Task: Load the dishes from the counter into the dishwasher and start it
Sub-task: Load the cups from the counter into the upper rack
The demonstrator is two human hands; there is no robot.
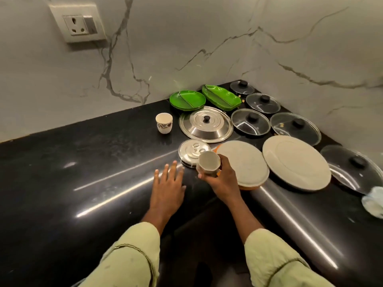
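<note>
1. While I watched through the head camera, the right hand (224, 180) gripped a small grey cup (209, 163), fingers curled round its side. It was held just above the counter's front edge, close in front of the small steel lid (190, 151).
2. Left hand (168, 183): open, fingers straight and spread, palm down on the black counter (83, 162), just left of the cup.
3. Progress, as I judged it: early. The dishwasher was not in view and nothing could be seen loaded. The cup in hand looked like one of the first pieces to go.
4. Left on the counter:
   - floral cup (164, 122), upright, standing apart from the rest
   - round green plates (187, 99), stacked, against the wall
   - leaf-shaped green dishes (221, 97), just beside them
   - large steel lid (206, 124), knob up
   - two grey plates — the nearer plate (245, 165) lying on something orange-rimmed, the farther plate (296, 162) beside it
   - five glass lids (250, 121) with black knobs, ranged along the right side into the corner
5. Starting the machine: not yet done, by my estimate, with this much waiting.
6. Surface: polished black stone, turning a corner, streaked with reflected light. A few crumbs lay among the glass lids. A pale crumpled item (373, 201) lay at the right edge — I could not tell what it was.
7. Room: white marble-look wall (186, 48) with grey veins on both sides of the corner, and a socket plate (77, 22) with a switch at the upper left.
</note>
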